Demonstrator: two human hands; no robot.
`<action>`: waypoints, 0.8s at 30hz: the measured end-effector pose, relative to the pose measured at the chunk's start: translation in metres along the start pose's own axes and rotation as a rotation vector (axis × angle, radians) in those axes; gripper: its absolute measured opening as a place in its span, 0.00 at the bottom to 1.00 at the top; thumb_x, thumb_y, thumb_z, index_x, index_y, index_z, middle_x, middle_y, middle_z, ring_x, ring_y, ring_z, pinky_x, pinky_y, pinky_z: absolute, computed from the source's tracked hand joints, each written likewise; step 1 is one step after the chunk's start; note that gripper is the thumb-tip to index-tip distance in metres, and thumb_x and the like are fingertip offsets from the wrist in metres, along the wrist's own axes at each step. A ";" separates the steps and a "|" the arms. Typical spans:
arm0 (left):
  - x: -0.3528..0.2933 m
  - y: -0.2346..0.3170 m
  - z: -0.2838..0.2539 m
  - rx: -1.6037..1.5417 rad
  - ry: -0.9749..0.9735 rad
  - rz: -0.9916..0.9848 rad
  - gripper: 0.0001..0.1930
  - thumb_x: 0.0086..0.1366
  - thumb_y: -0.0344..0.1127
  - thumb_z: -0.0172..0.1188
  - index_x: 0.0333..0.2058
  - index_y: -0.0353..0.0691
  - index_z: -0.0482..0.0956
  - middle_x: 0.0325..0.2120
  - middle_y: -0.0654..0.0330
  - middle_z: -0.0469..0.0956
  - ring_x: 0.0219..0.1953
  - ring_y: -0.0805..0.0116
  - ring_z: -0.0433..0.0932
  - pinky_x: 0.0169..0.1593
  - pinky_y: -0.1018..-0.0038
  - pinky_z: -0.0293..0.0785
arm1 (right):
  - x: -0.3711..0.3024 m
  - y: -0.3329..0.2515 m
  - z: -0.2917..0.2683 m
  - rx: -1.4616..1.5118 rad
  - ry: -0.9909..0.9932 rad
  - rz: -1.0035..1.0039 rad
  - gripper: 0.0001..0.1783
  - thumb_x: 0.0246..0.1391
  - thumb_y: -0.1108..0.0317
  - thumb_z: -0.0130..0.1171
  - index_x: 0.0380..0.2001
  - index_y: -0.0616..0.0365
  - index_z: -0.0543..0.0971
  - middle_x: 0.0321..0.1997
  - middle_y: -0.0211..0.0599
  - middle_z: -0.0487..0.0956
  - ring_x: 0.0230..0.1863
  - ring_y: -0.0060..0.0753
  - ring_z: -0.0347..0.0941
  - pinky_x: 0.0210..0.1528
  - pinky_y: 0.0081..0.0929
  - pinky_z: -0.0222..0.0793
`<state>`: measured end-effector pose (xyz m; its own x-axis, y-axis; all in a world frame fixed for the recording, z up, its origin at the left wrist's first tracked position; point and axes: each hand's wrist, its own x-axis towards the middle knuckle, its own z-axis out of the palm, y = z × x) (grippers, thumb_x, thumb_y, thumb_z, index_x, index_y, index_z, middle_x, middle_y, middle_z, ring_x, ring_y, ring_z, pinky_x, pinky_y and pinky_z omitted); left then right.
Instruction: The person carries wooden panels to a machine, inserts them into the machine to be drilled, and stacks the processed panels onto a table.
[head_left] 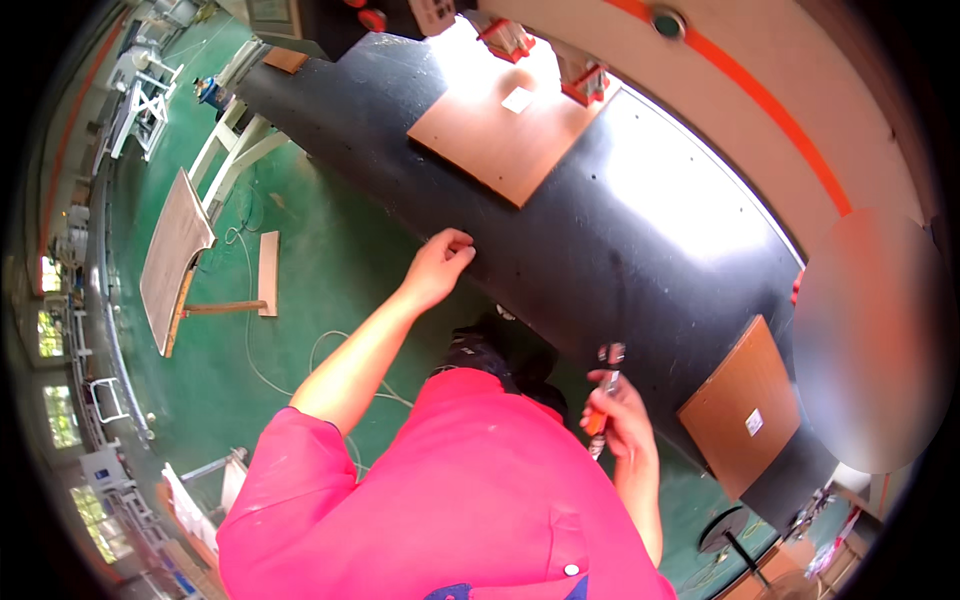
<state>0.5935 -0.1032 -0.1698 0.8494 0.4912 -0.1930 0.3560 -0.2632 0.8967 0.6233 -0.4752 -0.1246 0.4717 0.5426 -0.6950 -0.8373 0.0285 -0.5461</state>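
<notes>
My left hand (436,270) is at the near edge of a long black table (560,265), its fingers curled together. Whatever may be between those fingertips is too small or hidden to tell. Lower and to the right, my right hand (626,418) is closed around a hand tool (599,412) with an orange grip and a shiny metal head. The tool stands roughly upright in the fist, its head toward the table's near edge; its exact kind is unclear. Beyond my left hand lies a brown board (500,140) with a small white label.
Another labelled brown board (748,410) rests at the table's right end. Red-and-metal fittings (506,40) stand over the far board, below a pale machine beam (780,90) with an orange stripe. At left, a curved panel (172,265) stands on the green floor, where thin hoses (262,372) trail.
</notes>
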 end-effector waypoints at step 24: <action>0.319 -0.107 -0.307 0.481 0.265 0.365 0.20 0.59 0.41 0.60 0.47 0.37 0.72 0.47 0.47 0.73 0.52 0.48 0.70 0.57 0.57 0.64 | 0.215 -0.055 0.340 -0.268 0.325 0.062 0.10 0.55 0.74 0.58 0.38 0.57 0.67 0.22 0.39 0.75 0.19 0.35 0.74 0.20 0.30 0.73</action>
<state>0.7067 0.3370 -0.2051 0.8456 0.4717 0.2500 0.2497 -0.7634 0.5957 0.6772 -0.0746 -0.0850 0.5212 0.2423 -0.8183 -0.7857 -0.2381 -0.5710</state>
